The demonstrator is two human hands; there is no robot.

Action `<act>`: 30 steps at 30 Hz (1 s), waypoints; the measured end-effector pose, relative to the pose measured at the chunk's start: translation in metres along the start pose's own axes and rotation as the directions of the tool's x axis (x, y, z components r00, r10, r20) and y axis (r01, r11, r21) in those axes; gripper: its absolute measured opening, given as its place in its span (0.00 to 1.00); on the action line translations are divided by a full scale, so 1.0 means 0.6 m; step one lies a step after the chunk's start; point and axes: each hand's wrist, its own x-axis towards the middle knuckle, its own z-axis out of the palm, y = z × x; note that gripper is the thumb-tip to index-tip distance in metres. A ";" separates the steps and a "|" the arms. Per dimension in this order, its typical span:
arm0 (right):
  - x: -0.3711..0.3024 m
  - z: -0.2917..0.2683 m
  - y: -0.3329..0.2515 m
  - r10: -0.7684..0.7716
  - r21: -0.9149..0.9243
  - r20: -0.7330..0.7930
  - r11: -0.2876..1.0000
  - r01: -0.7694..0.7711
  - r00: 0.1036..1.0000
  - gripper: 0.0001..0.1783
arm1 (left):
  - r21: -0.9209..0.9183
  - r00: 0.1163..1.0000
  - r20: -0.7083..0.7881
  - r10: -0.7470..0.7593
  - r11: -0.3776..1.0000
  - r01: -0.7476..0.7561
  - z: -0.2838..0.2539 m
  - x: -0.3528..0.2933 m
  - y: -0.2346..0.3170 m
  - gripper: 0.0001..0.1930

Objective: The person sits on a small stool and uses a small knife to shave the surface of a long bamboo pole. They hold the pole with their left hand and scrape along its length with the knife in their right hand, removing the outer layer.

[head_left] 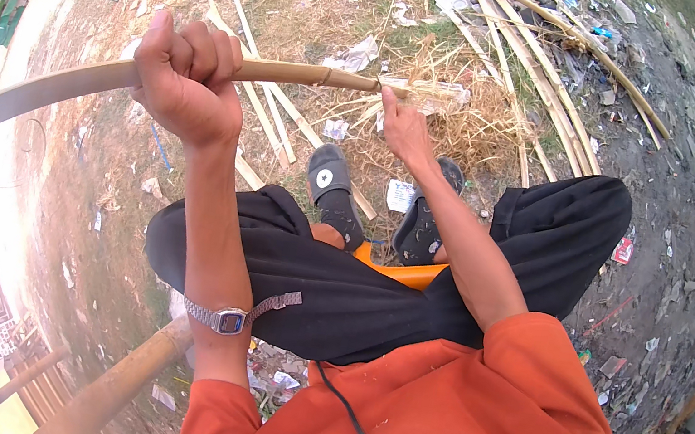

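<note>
Bamboo strip (298, 74): across upper left
Left hand (189, 83): we clench the strip
Right hand (408, 132): near its end, upper centre; whether grasping, we cannot tell

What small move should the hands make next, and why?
Perhaps the right hand should grip the far end of the wooden strip: the left hand holds it in a fist, while the right seems only to touch near that end.

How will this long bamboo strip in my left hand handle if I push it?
The bamboo strip is probably springy, being long and thin. It's likely light, judging by its slender width in your left hand.
</note>
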 end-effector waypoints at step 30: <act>0.034 0.013 0.057 0.030 0.013 -0.038 0.999 -0.030 0.999 0.47 | -0.031 0.999 -0.030 -0.023 0.999 0.022 -0.009 0.000 0.001 0.23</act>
